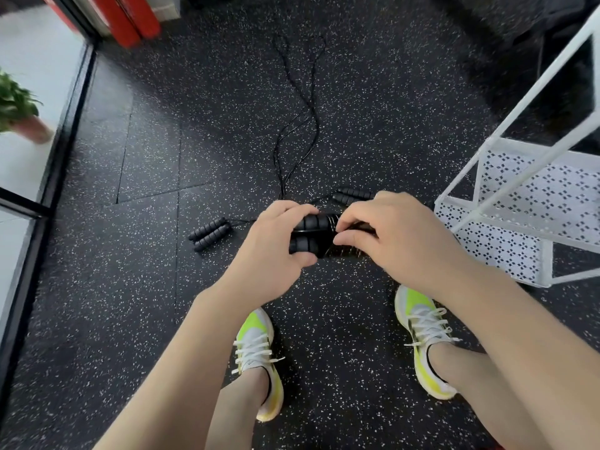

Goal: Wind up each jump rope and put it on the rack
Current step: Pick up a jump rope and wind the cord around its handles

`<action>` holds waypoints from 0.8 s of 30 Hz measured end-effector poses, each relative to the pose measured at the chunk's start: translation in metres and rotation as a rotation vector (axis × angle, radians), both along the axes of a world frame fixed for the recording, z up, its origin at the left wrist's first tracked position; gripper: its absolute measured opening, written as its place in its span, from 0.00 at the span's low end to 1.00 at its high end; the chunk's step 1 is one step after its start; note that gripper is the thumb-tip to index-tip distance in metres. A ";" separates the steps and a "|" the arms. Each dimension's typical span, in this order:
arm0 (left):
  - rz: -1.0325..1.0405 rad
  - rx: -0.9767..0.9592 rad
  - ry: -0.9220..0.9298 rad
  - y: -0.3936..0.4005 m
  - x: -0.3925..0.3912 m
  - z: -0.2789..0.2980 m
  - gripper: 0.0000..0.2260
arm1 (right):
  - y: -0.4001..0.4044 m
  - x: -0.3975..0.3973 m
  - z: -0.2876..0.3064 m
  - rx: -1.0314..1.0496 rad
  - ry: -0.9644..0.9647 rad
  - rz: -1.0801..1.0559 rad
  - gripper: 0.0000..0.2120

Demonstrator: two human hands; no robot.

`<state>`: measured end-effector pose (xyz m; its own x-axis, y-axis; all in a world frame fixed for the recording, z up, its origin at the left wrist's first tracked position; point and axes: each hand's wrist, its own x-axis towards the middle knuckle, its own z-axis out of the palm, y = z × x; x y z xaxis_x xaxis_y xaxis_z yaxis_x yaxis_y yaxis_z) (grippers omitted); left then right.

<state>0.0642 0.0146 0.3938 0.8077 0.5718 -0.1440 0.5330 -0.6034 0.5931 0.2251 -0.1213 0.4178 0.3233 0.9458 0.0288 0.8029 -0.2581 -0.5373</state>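
I hold a black jump rope (313,233) in front of me, its two ribbed foam handles side by side with cord wound round their middle. My left hand (276,241) grips the handles' left end. My right hand (393,235) pinches the wound cord at the right end. A second pair of black handles (209,233) lies on the floor to the left. A third pair (352,194) lies just beyond my right hand. Their loose cords (303,125) trail away across the floor. The white wire rack (506,219) stands at the right.
The floor is black speckled rubber tiles (149,287). My two feet in yellow-white sneakers (256,355) stand below the hands. A glass wall with a black frame (69,125) runs along the left, a potted plant (19,108) behind it. Red posts (130,17) stand at top left.
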 end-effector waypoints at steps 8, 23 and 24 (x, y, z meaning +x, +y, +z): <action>-0.133 -0.064 0.022 -0.002 0.000 0.004 0.31 | 0.000 0.018 -0.006 -0.004 -0.105 0.025 0.13; -0.194 -0.640 -0.191 0.002 -0.014 0.033 0.29 | -0.002 0.032 0.008 0.046 0.681 0.045 0.04; -0.197 -0.695 -0.221 0.002 -0.014 0.033 0.29 | -0.001 0.032 0.011 0.058 0.743 0.051 0.05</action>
